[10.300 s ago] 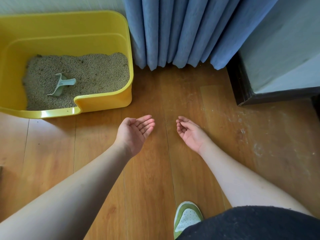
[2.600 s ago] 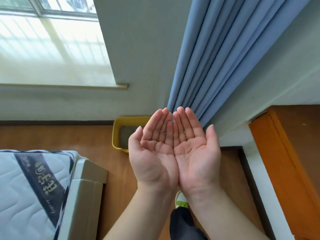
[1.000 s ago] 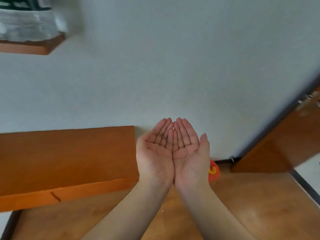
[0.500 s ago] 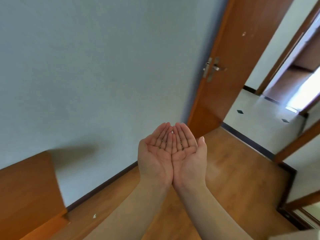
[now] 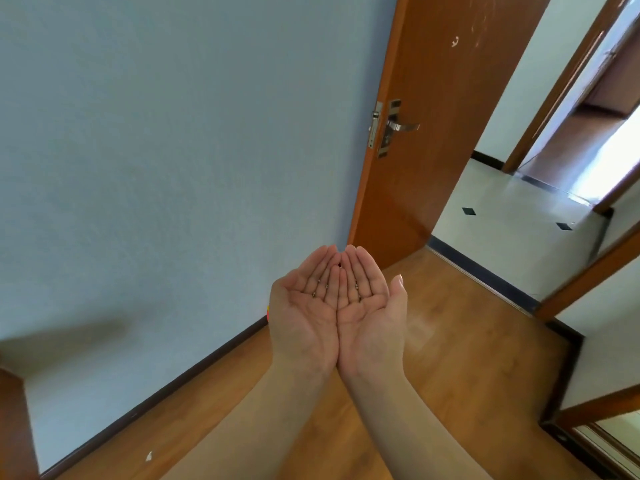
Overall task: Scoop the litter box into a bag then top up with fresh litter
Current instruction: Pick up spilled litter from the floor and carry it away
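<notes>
My left hand [image 5: 304,317] and my right hand [image 5: 370,313] are pressed side by side, palms up, forming a shallow cup at chest height. Several small brown litter grains [image 5: 320,287] lie along the fingers of both hands. The hands hover over the wooden floor [image 5: 450,358], in front of a pale blue wall [image 5: 173,168]. The yellow litter box, the scoop and any bag are out of view.
An open brown door [image 5: 433,81] with a metal handle [image 5: 398,126] stands ahead. To its right the doorway leads onto a white tiled floor [image 5: 512,230]. A wooden furniture edge [image 5: 14,427] is at the far left. A small white scrap [image 5: 149,455] lies by the baseboard.
The view has swung away from the litter box and curtain to the wall, then to the open door. My hands came together into a cup and have stayed joined.
</notes>
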